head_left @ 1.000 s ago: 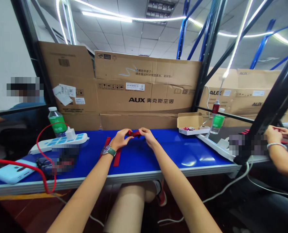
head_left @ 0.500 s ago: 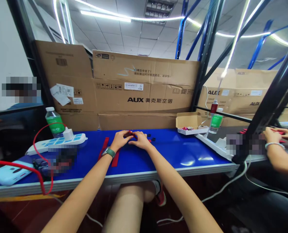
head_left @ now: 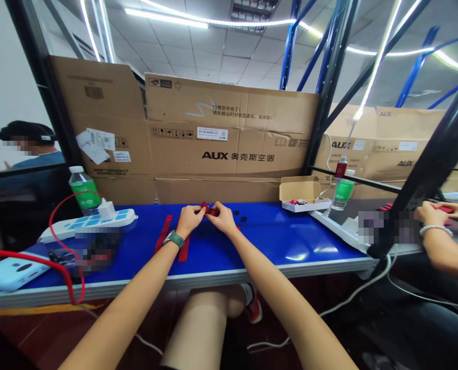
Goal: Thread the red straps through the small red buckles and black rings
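Observation:
Both my hands meet above the blue table. My left hand [head_left: 189,221], with a green-strapped watch on its wrist, pinches a small red piece [head_left: 204,206] between thumb and fingers. My right hand [head_left: 222,219] grips the same piece from the other side. Fingers cover most of it, so its exact kind cannot be made out. Beside and under my left wrist lie two flat red strips [head_left: 162,235] on the table. Two small black parts [head_left: 243,219] rest just right of my right hand, with a bit of red near its edge.
At the left are a power strip [head_left: 69,230], a bottle [head_left: 83,189], a red cable and a light-blue device [head_left: 15,272]. An open small box [head_left: 306,205] stands back right, before cardboard panels [head_left: 232,169]. A rack post [head_left: 417,164] separates a co-worker's hands [head_left: 433,215].
My hands have turned slightly and the red piece now shows more above the fingertips. The view has shifted a little.

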Tool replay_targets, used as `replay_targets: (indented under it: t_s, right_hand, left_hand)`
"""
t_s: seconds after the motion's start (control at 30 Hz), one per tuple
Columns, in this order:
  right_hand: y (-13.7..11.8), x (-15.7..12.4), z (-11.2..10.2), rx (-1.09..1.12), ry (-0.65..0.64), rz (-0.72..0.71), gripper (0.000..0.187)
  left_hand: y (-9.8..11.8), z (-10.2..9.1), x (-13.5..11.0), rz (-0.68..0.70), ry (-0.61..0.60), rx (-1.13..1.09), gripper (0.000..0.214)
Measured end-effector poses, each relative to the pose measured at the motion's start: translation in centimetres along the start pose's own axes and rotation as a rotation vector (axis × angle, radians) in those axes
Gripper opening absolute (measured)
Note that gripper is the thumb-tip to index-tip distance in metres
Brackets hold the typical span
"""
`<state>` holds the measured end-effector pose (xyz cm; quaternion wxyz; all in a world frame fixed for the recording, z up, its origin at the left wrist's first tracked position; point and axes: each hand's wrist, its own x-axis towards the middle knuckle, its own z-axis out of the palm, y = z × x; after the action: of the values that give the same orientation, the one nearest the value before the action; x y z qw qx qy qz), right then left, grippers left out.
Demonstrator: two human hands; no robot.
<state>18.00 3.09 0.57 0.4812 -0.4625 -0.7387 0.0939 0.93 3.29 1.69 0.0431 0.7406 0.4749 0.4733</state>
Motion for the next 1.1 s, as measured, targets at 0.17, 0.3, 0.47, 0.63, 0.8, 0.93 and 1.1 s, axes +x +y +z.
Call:
replay_targets:
  t_s: [0.17, 0.3, 0.47, 0.63, 0.8, 0.93, 1.1]
  right_hand:
    - [0.1, 0.1, -0.9, -0.050, 0.016, -0.056, 0.027]
    - [0.9, 0.5, -2.4, -0.048, 0.013, -0.092, 0.026]
    - [2.6, 1.0, -4.6, -0.123, 0.035, 0.025, 0.024]
    - [3.0, 0.7, -5.5, -0.411, -0.054, 0.217, 0.030]
    - [2.9, 0.4, -5.1, -0.550, -0.217, 0.238, 0.037]
    - [3.0, 0.4, -5.0, -0.538, -0.208, 0.211, 0.047]
    - [2.5, 0.7, -5.0, -0.333, -0.188, -0.011, 0.028]
  left_hand:
    - [-1.5, -1.7, 0.8, -0.233, 0.338, 0.059, 0.039]
    - [-3.5, -3.4, 1.4, -0.460, 0.665, -0.054, 0.030]
    - [-4.7, -4.5, 1.6, -0.501, 0.854, -0.604, 0.027]
    - [-2.8, -4.7, 1.5, -0.420, 0.443, -0.950, 0.034]
    - [-2.2, -3.0, 0.8, -0.370, -0.038, -0.796, 0.044]
    - [-3.0, -1.4, 0.1, -0.142, -0.215, -0.209, 0.036]
    - [-3.5, -1.7, -0.2, -0.006, -0.280, 0.319, 0.034]
